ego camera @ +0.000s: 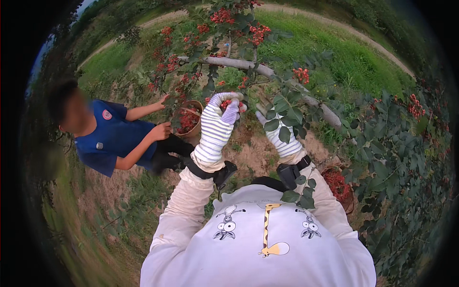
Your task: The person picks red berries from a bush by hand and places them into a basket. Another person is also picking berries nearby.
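Note:
My left hand (221,122), in a white-and-purple striped knit glove, is raised below the bare branch (247,65). Its fingers are curled around a small cluster of red berries (226,104), part of which shows between thumb and fingers. To the right, my right hand (278,129) wears a matching glove and is partly covered by green leaves (294,114). Its thumb and a fingertip stand apart, and no berries show between them. More red berry clusters (259,33) hang from the twigs above both hands.
At the left a person in a blue shirt (122,134) reaches into the foliage beside a wicker basket (197,125) of red berries. Another container of berries (337,184) stands on the ground beyond my right forearm. Dense leafy branches (391,158) crowd the right side.

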A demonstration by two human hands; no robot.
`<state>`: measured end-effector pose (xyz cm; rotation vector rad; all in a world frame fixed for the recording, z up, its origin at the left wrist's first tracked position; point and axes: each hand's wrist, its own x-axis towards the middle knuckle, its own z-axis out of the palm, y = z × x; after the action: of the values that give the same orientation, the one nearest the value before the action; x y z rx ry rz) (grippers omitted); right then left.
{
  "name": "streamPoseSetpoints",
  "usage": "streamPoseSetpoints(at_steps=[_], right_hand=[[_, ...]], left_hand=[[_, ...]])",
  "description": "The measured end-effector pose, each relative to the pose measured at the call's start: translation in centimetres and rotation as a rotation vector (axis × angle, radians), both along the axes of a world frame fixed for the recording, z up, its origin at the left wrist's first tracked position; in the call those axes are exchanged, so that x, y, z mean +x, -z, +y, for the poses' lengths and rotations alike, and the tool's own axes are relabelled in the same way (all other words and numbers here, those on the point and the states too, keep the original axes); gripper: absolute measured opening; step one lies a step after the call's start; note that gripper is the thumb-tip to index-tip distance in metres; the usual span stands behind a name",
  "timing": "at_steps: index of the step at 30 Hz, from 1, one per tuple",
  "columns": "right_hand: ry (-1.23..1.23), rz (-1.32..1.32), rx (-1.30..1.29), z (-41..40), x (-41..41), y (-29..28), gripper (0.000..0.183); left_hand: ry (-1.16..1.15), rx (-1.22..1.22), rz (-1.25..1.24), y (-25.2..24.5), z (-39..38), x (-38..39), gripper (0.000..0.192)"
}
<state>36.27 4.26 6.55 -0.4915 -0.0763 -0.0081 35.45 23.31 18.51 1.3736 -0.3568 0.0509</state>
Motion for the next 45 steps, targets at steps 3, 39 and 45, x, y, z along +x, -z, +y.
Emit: streamPoseSetpoints(at_steps=[3,39,45], right_hand=[[-0.206,0.059,0.195,1.0,3.2,2.5,0.051],[-0.244,0.016,0.217,4.6,8.1,0.1,0.041],[-0.360,-0.120,0.104,4.0,10.5,3.7,0.069]], left_hand=[[0.124,0.019,0.260,2.5,1.4,-3.4,0.021],[0.378,0.073,0.896,10.1,10.7,-5.9,0.029],[0.452,-0.299,0.784,3.3,14.5,-1.7,0.028]])
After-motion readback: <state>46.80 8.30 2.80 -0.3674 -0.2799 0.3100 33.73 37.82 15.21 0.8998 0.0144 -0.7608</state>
